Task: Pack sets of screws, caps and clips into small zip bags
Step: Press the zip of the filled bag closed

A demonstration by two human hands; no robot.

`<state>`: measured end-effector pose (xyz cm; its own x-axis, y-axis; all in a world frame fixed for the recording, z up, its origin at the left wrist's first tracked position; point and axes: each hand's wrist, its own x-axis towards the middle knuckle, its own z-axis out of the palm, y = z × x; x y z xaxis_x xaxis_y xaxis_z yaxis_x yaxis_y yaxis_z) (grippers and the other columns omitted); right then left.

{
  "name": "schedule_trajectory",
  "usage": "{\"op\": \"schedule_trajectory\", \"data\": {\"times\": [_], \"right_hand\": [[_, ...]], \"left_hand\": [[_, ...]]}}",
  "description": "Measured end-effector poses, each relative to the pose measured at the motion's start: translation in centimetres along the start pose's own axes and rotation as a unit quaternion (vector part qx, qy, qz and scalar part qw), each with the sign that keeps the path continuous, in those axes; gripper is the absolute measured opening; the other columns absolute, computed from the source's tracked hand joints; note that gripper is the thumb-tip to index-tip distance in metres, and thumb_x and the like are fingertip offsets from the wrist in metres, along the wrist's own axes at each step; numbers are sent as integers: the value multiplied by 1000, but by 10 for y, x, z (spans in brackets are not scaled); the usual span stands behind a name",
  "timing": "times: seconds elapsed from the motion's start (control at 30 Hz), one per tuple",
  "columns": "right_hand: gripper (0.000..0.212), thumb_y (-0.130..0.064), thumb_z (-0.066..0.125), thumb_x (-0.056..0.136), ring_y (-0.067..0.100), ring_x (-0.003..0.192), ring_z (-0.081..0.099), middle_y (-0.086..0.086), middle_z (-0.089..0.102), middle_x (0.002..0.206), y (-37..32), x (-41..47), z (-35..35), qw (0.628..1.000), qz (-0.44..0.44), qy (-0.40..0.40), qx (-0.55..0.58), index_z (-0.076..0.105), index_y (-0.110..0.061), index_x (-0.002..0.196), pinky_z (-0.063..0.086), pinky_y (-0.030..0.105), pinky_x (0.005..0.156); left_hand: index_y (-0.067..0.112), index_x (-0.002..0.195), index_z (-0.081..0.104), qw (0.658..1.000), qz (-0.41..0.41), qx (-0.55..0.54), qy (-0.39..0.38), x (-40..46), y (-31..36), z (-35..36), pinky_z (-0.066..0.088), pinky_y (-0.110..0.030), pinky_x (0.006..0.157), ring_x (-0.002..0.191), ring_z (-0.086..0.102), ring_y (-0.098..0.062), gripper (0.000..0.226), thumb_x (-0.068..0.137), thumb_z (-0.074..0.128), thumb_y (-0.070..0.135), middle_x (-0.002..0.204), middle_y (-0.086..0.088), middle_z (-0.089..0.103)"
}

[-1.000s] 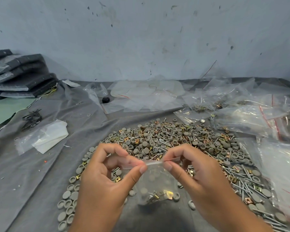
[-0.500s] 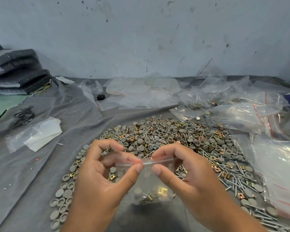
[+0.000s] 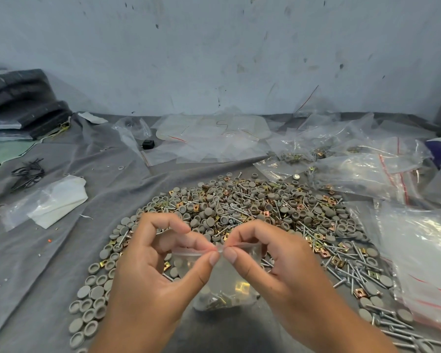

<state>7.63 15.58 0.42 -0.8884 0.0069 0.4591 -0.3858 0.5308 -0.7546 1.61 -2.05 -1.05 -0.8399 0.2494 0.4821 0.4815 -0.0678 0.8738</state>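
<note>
Nearest the camera, the left hand and the right hand are holding up a small zip bag between them, just above the grey cloth. Each hand is pinching the bag's top strip between thumb and forefinger, the two pinches sitting almost touching at the middle of the strip, with the other fingers curled behind. Inside the bag, grey caps, a brass-coloured clip and some screws are lying bunched at the bottom; the upper part is hanging slack and see-through.

Behind and around the hands, a wide heap of loose parts is spreading over the cloth: round grey caps, silver screws and small brass clips all mixed, with a trail of caps running down past the left wrist and long screws scattering to the right. The hands and bag are covering the heap's near edge.

On the right, large clear bags with red seal lines are lying partly over the heap's edge. To the left, a folded white sheet in plastic is lying beside a bundle of black ties. Farther back, empty clear bags are piling up near a small black object, filled bags are lying to their right, and dark stacked packets are leaning against the stained wall.
</note>
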Motion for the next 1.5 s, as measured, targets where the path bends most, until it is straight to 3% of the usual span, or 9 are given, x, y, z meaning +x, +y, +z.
{"op": "schedule_trajectory", "data": {"times": [0.17,0.5,0.7,0.9,1.0,1.13,1.27,1.43,1.5], "right_hand": [[12,-37,63,94,0,91,65,-21,67,94,-1,1,-3,1000,-18,-10,-8,69,-30,101,45,7,75],[11,-35,63,94,-9,83,59,-27,61,85,-1,1,-3,998,-31,-4,-54,70,-28,98,40,1,71],[3,-36,65,95,2,85,63,-21,66,88,2,1,-6,1000,3,6,-18,67,-35,93,42,7,70],[7,-39,73,84,1,81,67,-23,71,84,5,2,-16,999,33,31,23,74,-34,89,46,5,66],[7,-41,70,85,-3,75,64,-23,70,82,8,3,-21,999,48,14,9,73,-35,87,44,4,63],[12,-48,68,84,-5,69,60,-23,68,79,11,4,-24,998,55,6,-22,72,-37,84,41,5,62],[14,-50,69,85,1,59,56,-20,69,81,14,4,-25,996,84,0,16,73,-37,89,41,10,57],[12,-48,66,87,4,78,63,-19,70,85,10,3,-27,996,79,-6,30,71,-37,89,44,12,65],[9,-44,67,92,5,84,63,-19,69,87,7,3,-27,998,63,-10,8,70,-36,89,43,11,70]], "left_hand": [[35,97,52,1000,-9,-6,-2,1,1,-1,55,-21,74,79,74,-21,48,70,86,56,88,-7,78],[38,101,56,1000,-24,-13,-12,2,0,0,55,-21,72,78,75,-21,51,67,88,58,87,-8,78],[40,99,57,998,-51,-37,-3,3,3,0,59,-25,72,82,76,-28,52,63,90,59,90,-8,79],[41,84,59,997,-48,-29,57,7,5,-4,58,-20,67,77,77,-21,35,62,84,29,83,-8,79],[43,76,53,997,-45,-17,58,7,4,-4,56,-17,67,78,77,-18,36,62,83,30,80,-7,79],[37,73,42,997,-31,3,66,5,0,-4,58,-31,74,84,77,-20,51,64,92,40,78,-7,78],[40,78,48,998,-20,-19,61,5,2,-1,60,-27,73,85,77,-23,48,61,89,59,83,-7,79],[40,82,51,998,-35,-23,47,6,2,-3,58,-26,66,78,75,-25,52,56,90,63,85,-8,79],[39,79,44,998,-33,9,44,5,0,-6,58,-36,73,81,74,-27,54,59,88,62,83,-6,79]]}}
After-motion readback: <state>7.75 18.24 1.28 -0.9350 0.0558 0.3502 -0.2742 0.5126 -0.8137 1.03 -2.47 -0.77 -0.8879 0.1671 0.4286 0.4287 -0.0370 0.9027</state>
